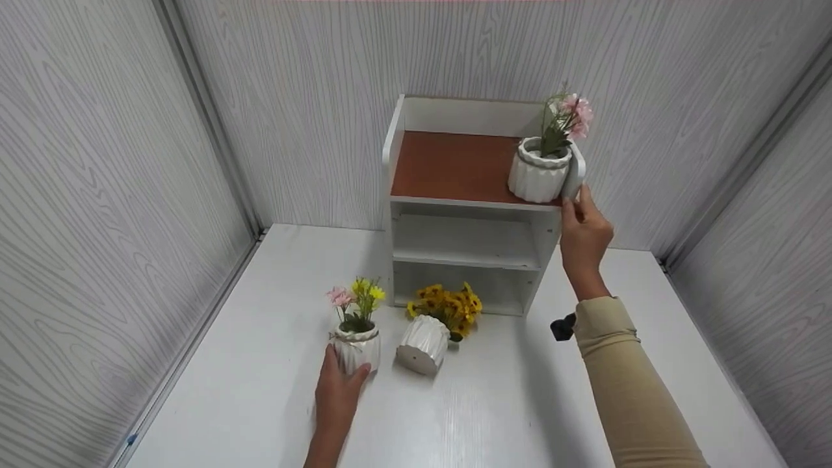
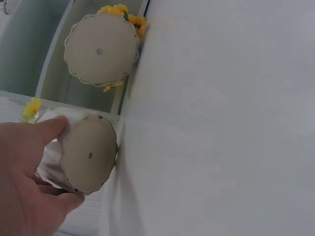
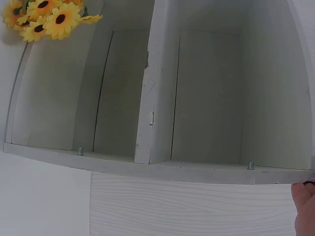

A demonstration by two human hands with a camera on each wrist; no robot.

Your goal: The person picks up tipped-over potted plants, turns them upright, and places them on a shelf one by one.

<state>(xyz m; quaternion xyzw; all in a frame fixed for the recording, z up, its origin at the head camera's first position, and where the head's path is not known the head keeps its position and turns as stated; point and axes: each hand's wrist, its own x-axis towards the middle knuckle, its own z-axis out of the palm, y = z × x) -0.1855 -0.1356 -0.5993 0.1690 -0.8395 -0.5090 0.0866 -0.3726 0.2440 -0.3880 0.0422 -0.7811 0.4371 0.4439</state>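
My left hand [image 1: 339, 391] grips a white ribbed flower pot [image 1: 357, 351] holding pink and yellow flowers. The pot's flat base [image 2: 90, 155] shows in the left wrist view, thumb and fingers on either side. Beside it a second white pot [image 1: 424, 344] lies tipped over, its yellow sunflowers [image 1: 448, 305] toward the small white shelf [image 1: 465, 237]. A third white pot [image 1: 539, 174] with pink flowers stands upright on the shelf's brown top, at the right end. My right hand [image 1: 586, 237] pinches the front edge of the shelf's right side panel [image 1: 574, 170], close to that pot.
Two open compartments [image 3: 209, 98] face front below the brown top. The shelf stands on a white table [image 1: 481, 403] against a grey wood-grain wall [image 1: 312, 130]. Similar panels rise left and right. A small black object [image 1: 563, 327] sits by the right sleeve.
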